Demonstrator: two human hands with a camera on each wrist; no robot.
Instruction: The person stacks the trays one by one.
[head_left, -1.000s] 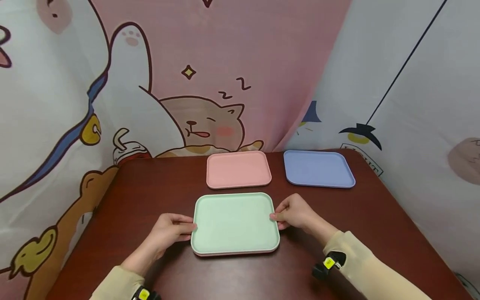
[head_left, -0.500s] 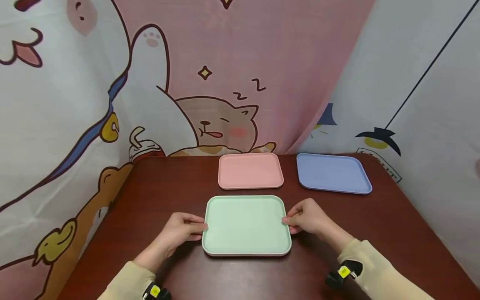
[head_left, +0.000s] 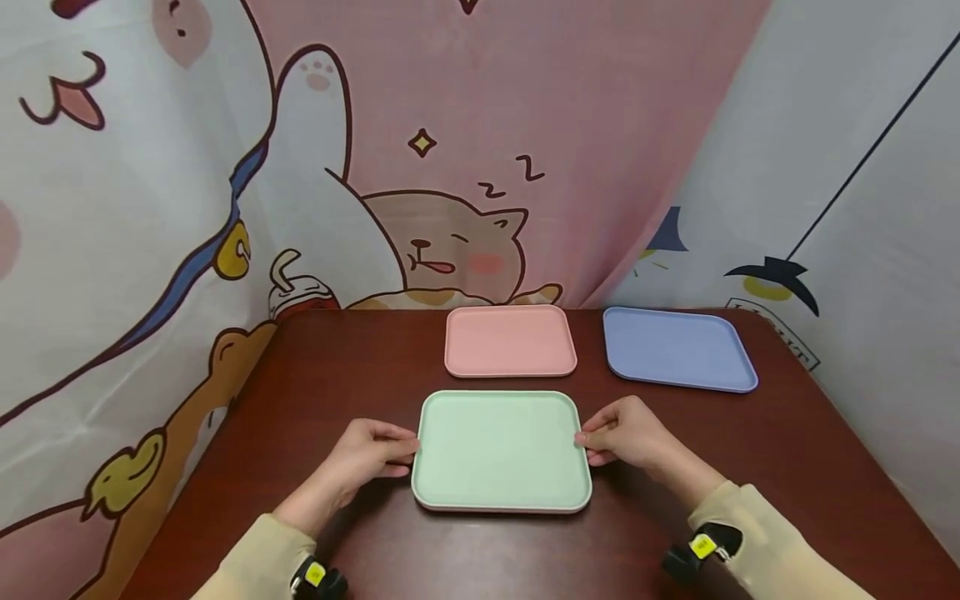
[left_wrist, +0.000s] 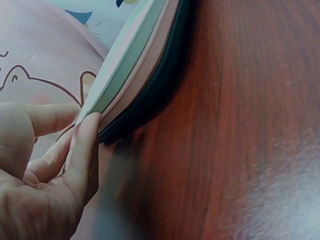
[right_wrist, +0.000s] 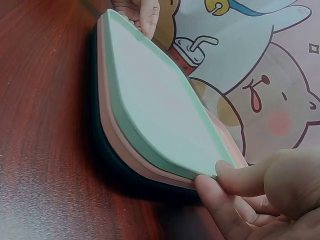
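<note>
A light green rectangular tray (head_left: 501, 450) lies flat near the middle of the table, stacked on a pink tray (left_wrist: 150, 62) whose edge shows just beneath it. My left hand (head_left: 369, 454) pinches the stack's left edge, thumb at the green rim and fingers at the side. At the opposite short edge my right hand (head_left: 626, 433) pinches likewise, its thumb over the green rim in the right wrist view. A dark band runs under the pink edge in both wrist views. The undersides of the trays are hidden.
Behind the stack, a separate pink tray (head_left: 510, 342) lies toward the table's back edge. A blue tray (head_left: 678, 348) sits to its right, slightly turned. The dark reddish-brown wooden table (head_left: 337, 358) meets a cartoon-printed curtain (head_left: 600, 125) at the back and sides.
The whole head view has shifted, so everything appears further right. Both hands keep their hold on the stack's sides, and less of the lower pink edge shows at the front.
</note>
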